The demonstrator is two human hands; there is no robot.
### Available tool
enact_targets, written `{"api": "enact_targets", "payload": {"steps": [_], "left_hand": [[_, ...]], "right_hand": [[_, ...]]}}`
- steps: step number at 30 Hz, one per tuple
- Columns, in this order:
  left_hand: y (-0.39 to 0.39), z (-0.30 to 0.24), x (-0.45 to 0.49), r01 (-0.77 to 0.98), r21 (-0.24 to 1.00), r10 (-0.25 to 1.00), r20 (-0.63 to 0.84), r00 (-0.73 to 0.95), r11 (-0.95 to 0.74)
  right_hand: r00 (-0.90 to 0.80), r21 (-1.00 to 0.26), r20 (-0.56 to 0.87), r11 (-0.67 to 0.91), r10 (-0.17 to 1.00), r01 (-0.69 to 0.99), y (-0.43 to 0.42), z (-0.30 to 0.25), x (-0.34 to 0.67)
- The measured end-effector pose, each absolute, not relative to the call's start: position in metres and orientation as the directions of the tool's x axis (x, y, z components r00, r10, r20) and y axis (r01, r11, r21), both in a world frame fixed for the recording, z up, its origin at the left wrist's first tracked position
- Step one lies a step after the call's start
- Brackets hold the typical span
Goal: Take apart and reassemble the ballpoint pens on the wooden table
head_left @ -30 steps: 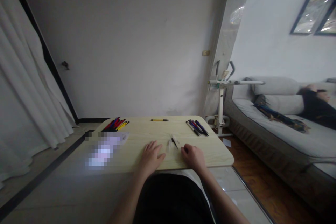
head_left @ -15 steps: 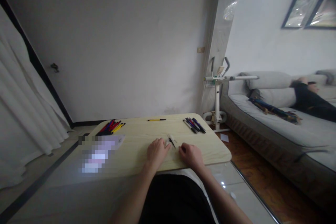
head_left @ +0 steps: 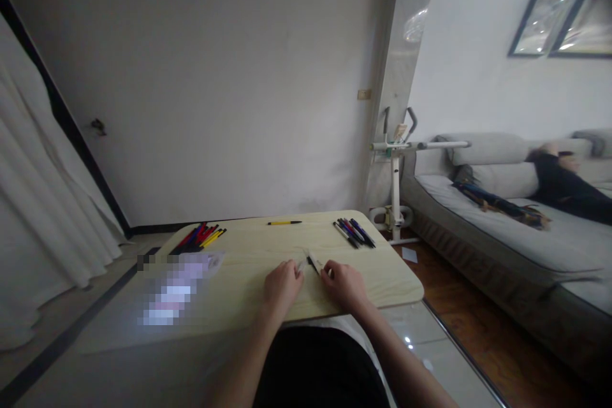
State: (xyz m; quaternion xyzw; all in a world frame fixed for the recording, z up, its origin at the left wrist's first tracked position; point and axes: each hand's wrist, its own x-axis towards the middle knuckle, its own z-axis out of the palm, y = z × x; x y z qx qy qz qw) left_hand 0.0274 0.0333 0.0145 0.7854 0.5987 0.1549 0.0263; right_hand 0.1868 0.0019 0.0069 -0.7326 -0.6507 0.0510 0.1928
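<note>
Both my hands rest near the front edge of a light wooden table [head_left: 382, 280]. My left hand [head_left: 281, 285] has its fingers curled onto a small pale pen part [head_left: 301, 264]. My right hand [head_left: 342, 283] pinches a second pen piece [head_left: 314, 262], white with a dark tip, that lies angled between the two hands. Farther back lie a single yellow pen [head_left: 284, 223], a heap of red, blue and yellow pens [head_left: 198, 236] at the back left, and a row of dark pens [head_left: 354, 233] at the back right.
A blurred pale sheet [head_left: 174, 284] lies on the table's left part. White curtains [head_left: 43, 204] hang at the left. Right of the table stand a white exercise frame [head_left: 396, 172] and a grey sofa [head_left: 502, 229] with a person lying on it.
My left hand has gone from lying flat to curling its fingers onto the small pen part. My right hand has closed in on the other piece. The camera has shifted slightly.
</note>
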Motion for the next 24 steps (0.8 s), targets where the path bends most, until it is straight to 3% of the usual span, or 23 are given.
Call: {"api": "enact_targets", "payload": {"steps": [9,24], "left_hand": [[0.026,0.017,0.014,0.942,0.235,0.959,0.207,0.193,-0.240],[0.018,0.011,0.000,0.896,0.318,0.909,0.374,0.182,-0.310]], "right_hand": [[0.177,-0.343,0.145,-0.118,0.974,0.932,0.011,0.012,0.177],[0.179,-0.343,0.152,-0.118,0.972,0.932,0.012,0.008,0.177]]}}
